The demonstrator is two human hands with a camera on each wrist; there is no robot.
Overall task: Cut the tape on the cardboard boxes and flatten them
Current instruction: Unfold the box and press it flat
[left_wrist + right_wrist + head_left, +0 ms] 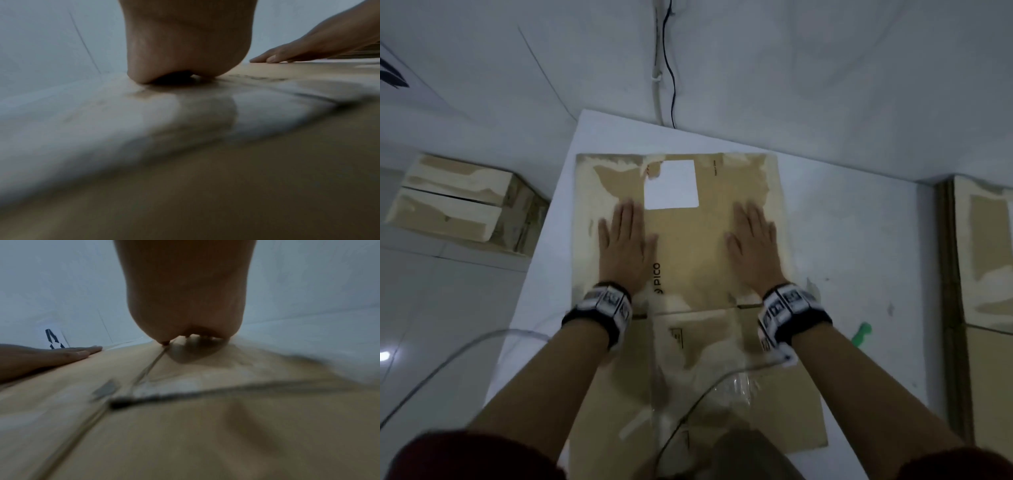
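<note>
A flattened brown cardboard box with a white label lies on the white table. My left hand presses flat on its left part, fingers straight. My right hand presses flat on its right part, palm down. In the left wrist view the heel of my left hand rests on the cardboard, with the right hand beyond. The right wrist view shows my right palm on the cardboard and the left hand at the left. Loose clear tape lies on the near flap.
A green-handled tool lies on the table to the right of my right wrist. A taped box stands on the floor at the left. More cardboard leans at the right edge. Cables run down the wall behind.
</note>
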